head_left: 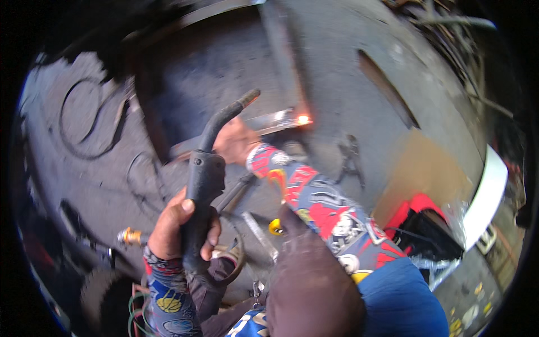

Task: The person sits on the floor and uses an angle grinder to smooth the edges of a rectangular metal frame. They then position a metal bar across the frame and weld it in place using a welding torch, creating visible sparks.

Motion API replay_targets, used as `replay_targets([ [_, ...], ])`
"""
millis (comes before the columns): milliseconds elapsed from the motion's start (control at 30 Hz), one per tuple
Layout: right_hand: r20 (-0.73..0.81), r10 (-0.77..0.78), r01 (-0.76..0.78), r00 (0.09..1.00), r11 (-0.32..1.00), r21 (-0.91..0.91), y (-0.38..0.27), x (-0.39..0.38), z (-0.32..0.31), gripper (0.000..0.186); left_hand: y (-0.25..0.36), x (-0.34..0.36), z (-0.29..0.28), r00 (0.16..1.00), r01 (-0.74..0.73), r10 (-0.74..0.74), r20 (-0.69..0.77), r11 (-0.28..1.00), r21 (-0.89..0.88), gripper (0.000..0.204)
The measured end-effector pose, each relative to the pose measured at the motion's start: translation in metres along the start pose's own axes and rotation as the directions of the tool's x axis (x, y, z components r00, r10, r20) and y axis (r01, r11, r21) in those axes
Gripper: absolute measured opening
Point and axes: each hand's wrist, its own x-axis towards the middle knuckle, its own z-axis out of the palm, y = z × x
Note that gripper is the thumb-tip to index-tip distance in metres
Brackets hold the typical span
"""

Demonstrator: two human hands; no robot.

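My left hand [171, 224] is wrapped round the black handle of a welding torch [205, 174], its curved neck pointing up and to the right. The torch tip glows faintly orange and is apart from the metal. Beyond the torch, my right hand [238, 140] is closed at the near bar of a rectangular metal frame [286, 62]; the torch neck hides part of the fingers. A bright orange weld spot [303, 119] glows at the frame's near right corner, to the right of that hand. The frame lies flat on a grey metal worktable [337, 73].
Pliers-like tool [351, 160] lies right of the frame, near a long slot [387, 90]. Cardboard [424, 174] and a red-and-black item [424, 222] sit at right, beside a white curved panel [485, 196]. A black cable [67, 129] loops at left. A metal strip [261, 236] lies near me.
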Motion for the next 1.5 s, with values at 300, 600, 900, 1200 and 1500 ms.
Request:
replay_targets([
  [300, 0.164, 0.024, -0.013, 0.986, 0.998, -0.066, -0.006, 0.011, -0.027, 0.056, -0.107, -0.106, -0.026, 0.867, -0.277, 0.212, -0.452, 0.957, -0.082, 0.057],
  [600, 0.165, 0.094, -0.092, 0.982, 0.996, -0.015, -0.013, 0.015, -0.032, 0.058, -0.143, -0.081, -0.047, 0.72, -0.258, 0.079, -0.69, 0.953, -0.159, 0.04],
  [900, 0.183, 0.114, -0.091, 0.976, 0.987, -0.13, -0.021, 0.019, -0.031, 0.059, -0.149, -0.077, -0.052, 0.728, -0.289, 0.079, -0.681, 0.936, -0.2, 0.032],
  [1200, 0.197, 0.073, -0.04, 0.978, 0.986, -0.163, -0.024, 0.022, -0.029, 0.058, -0.161, -0.072, -0.054, 0.764, -0.35, 0.131, -0.632, 0.907, -0.235, 0.038],
  [1500, 0.196, 0.076, -0.041, 0.978, 0.983, -0.176, -0.023, 0.022, -0.029, 0.06, -0.152, -0.068, -0.059, 0.781, -0.349, 0.128, -0.611, 0.901, -0.256, 0.034],
])
